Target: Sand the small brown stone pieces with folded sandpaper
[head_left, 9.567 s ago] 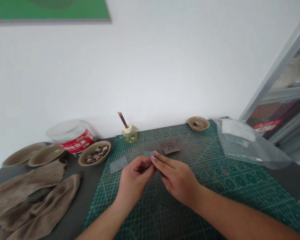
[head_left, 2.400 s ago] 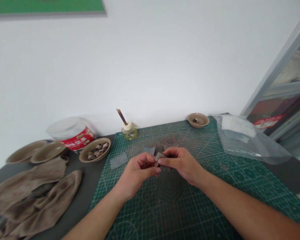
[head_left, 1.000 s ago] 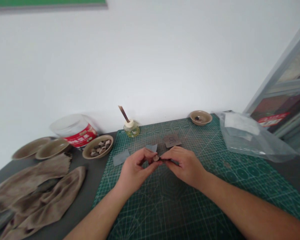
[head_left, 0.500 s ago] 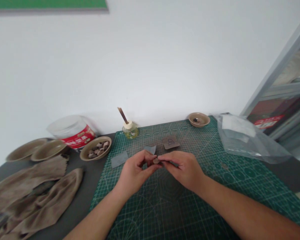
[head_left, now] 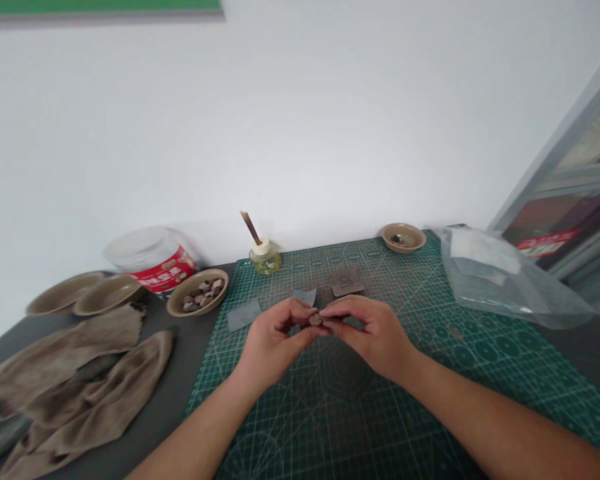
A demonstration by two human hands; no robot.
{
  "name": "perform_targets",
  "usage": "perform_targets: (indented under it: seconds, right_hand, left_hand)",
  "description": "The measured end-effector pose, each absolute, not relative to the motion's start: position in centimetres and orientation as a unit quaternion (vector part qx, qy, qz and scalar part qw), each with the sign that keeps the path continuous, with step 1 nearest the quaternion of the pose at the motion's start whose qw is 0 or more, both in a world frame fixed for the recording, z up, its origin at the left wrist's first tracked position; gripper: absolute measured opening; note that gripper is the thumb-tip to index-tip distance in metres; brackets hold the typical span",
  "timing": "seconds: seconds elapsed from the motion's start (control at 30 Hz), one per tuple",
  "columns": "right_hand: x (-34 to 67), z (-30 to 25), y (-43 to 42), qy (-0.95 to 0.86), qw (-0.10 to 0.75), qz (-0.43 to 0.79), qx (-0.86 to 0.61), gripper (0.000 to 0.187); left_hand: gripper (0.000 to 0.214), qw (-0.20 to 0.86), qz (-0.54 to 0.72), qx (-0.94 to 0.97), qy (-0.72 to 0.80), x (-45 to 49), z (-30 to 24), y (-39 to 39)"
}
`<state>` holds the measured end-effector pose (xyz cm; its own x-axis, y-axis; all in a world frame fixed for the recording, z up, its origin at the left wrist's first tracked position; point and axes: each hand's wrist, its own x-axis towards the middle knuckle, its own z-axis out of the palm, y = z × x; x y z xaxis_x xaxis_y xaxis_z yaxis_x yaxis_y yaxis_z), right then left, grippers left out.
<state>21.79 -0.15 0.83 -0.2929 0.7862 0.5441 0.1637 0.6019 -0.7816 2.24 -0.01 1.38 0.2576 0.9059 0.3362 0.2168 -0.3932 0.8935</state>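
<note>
"What do your hands have?"

"Your left hand (head_left: pixel 280 343) and right hand (head_left: pixel 373 337) pinch a small brown lump (head_left: pixel 315 320) between their fingertips, above the mat (head_left: pixel 430 413)."

"And the containers?"

"At eleven o'clock, a bowl (head_left: pixel 171 305) is heaped with lumps (head_left: pixel 203 295). At one o'clock, a smaller bowl (head_left: pixel 403 250) holds a few dark bits (head_left: pixel 398 239). At twelve o'clock, a jar (head_left: pixel 265 263) holds a tilted stick (head_left: pixel 251 228)."

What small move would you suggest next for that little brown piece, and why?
I would probably turn the small brown piece slightly with the left hand: it sits pinched at the fingertips against the grey sheet under the right hand, so only one face seems to touch it.
</note>
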Motion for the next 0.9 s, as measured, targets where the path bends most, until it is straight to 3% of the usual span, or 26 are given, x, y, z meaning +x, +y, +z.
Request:
perform_targets:
  seconds: [0.17,0.4,0.9]
  right_hand:
    - [21.15,0.71,-0.16,-0.657,0.504,0.454,-0.328,0.009]
    - [21.92,1.24,-0.15,-0.707,0.505,0.372,-0.326,0.008]
    - [21.89,0.81,-0.06,-0.718,0.513,0.333,-0.333,0.014]
  left_hand:
    - [0.017,0.396,0.472,0.677,0.404,2.45,1.54,-0.18]
    - [0.016,0.402,0.468,0.68,0.397,2.51,1.66,-0.25]
    - [0.015,0.412,0.453,0.68,0.403,2.41,1.45,0.07]
